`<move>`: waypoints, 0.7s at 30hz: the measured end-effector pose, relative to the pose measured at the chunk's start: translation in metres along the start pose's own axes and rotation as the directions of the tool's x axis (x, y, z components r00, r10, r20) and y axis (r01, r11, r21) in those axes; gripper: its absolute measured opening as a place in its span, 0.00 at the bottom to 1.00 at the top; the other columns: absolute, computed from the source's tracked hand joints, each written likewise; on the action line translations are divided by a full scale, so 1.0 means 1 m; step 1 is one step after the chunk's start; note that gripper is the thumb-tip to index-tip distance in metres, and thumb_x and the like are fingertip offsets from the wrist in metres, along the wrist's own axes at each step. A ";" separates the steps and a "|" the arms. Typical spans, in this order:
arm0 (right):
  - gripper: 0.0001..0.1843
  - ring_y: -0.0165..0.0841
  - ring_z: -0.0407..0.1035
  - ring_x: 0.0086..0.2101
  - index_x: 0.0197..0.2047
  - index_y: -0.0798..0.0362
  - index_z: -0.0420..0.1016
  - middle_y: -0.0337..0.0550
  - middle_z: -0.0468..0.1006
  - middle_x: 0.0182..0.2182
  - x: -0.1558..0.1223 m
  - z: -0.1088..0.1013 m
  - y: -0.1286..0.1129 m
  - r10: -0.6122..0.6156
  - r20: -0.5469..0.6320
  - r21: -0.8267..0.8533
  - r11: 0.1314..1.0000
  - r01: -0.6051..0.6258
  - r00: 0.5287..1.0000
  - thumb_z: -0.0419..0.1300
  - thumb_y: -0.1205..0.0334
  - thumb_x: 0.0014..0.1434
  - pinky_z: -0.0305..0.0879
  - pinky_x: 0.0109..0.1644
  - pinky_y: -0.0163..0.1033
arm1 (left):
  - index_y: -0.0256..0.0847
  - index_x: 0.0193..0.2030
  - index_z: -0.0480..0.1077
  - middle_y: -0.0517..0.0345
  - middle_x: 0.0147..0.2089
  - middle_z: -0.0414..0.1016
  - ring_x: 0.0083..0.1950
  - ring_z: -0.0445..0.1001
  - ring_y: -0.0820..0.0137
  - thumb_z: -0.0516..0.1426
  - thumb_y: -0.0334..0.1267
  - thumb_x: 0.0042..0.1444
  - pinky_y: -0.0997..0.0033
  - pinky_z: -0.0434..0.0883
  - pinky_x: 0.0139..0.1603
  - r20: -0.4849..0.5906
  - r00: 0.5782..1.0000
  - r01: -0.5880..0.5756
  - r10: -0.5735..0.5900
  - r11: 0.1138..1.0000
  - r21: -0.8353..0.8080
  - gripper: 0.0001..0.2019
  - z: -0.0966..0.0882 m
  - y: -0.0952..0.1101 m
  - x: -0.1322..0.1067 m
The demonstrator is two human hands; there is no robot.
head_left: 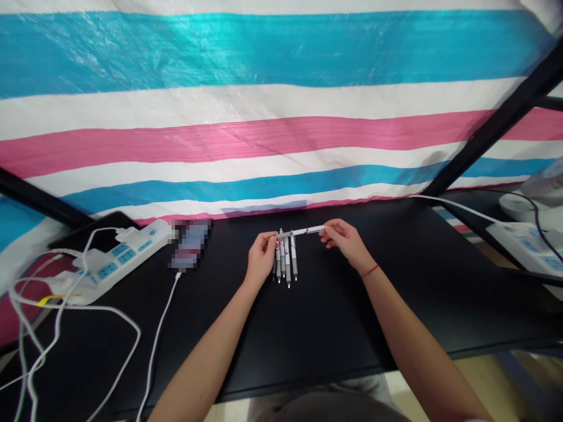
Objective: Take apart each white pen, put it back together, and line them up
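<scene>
The forearms [206, 351] are being held out over the black bench [334, 316], a white pen [301, 232] being pinched shut between the fingers [328, 230] of the left hand [263, 258] and right hand [345, 241], seemingly kept level, clear of the row of pens [285, 264] beneath.

Black desk [461, 293] had a white power strip [118, 264], messy white cables [156, 346], a pixelated phone [190, 244], and a striped tarp [281, 117] behind.
</scene>
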State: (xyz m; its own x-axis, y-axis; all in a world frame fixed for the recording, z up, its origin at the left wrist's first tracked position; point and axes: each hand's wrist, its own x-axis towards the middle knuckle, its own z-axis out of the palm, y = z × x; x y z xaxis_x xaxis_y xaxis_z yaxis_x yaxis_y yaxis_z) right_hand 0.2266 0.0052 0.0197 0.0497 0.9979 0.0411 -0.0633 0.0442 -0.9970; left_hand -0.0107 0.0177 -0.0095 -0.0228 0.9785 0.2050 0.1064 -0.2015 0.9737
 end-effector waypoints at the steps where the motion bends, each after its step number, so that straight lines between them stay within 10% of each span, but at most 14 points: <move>1: 0.16 0.31 0.71 0.29 0.37 0.51 0.70 0.41 0.77 0.29 0.000 0.000 0.000 -0.010 0.003 -0.017 1.000 0.010 1.000 0.63 0.48 0.53 0.67 0.28 0.34 | 0.38 0.44 0.70 0.52 0.36 0.78 0.36 0.74 0.70 0.55 0.45 0.58 0.70 0.71 0.37 0.005 1.000 0.004 -0.004 1.000 -0.001 0.14 0.000 0.000 0.000; 21: 0.19 0.29 0.69 0.23 0.31 0.52 0.69 0.40 0.75 0.23 0.001 0.000 0.001 -0.041 0.021 -0.109 0.993 0.043 0.999 0.59 0.43 0.56 0.67 0.26 0.34 | 0.38 0.44 0.70 0.52 0.35 0.78 0.35 0.75 0.69 0.56 0.46 0.57 0.69 0.72 0.37 -0.026 1.000 0.002 -0.002 1.000 -0.014 0.15 0.000 0.000 0.001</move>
State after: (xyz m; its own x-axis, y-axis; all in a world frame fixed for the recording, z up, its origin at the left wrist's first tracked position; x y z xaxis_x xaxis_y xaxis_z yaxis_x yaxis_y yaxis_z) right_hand 0.2265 0.0063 0.0184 0.0311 0.9960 0.0837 0.0481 0.0821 -0.9955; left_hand -0.0109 0.0187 -0.0092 -0.0491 0.9774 0.2055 0.0920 -0.2004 0.9754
